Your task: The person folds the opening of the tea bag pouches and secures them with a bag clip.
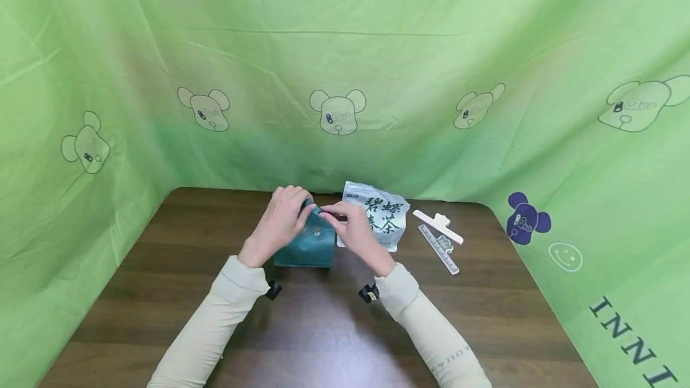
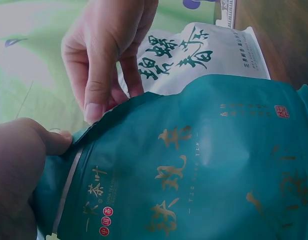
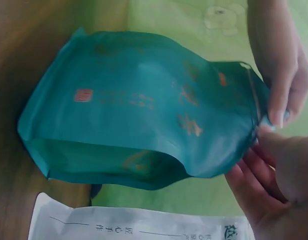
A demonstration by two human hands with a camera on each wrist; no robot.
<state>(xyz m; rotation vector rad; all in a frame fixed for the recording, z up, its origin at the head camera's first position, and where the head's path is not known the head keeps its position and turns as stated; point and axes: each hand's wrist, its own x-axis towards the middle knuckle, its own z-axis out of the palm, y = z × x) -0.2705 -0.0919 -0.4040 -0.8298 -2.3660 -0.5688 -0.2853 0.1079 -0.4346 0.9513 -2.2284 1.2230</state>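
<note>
A teal tea pouch [image 1: 308,248] with gold lettering stands upright on the wooden table. My left hand [image 1: 280,220] pinches its top edge between thumb and fingers. On the same edge, close beside the left, my right hand [image 1: 357,231] pinches with thumb and fingertips. Seen from the left wrist, the pouch front [image 2: 204,150] bulges below a pale strip near its top, and the top edge bends between the two hands. The right wrist view shows the pouch's folded side [image 3: 114,162]. Behind the right hand, a white tea pouch [image 1: 396,235] with large dark characters stands partly covered.
Right of the white pouch, a pale pink clip [image 1: 431,220] and a white clip [image 1: 439,250] with a decorated handle lie on the table [image 1: 323,346]. A green cloth [image 1: 345,64] with bear heads hangs behind and at both sides.
</note>
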